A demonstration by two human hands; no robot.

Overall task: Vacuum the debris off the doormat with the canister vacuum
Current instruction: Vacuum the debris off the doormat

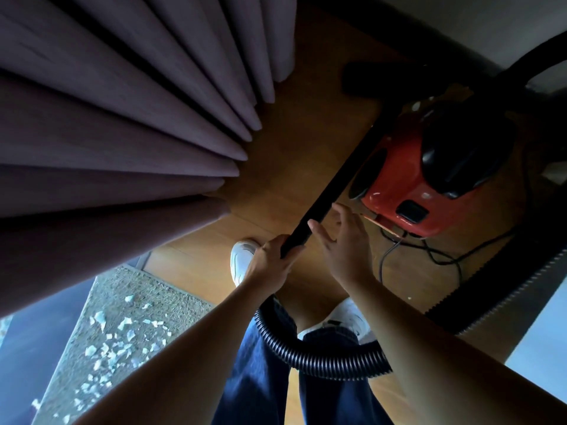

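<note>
At seven o'clock the mat (138, 283) is lying beside the curtain (107, 118), with pale debris (99, 320) lying scattered all over it; by the look of it, no cleaning is happening yet. Just below centre, the left grip (270, 260) is wrapping around the near end of the black wand (333, 185), which is pointing toward one o'clock, away from the mat. The right grip (343, 246) is spread, fingers straight, against or just beside the wand. At two o'clock the red vacuum (395, 179) is sitting on the floor (291, 133). The whole mat is waiting.
</note>
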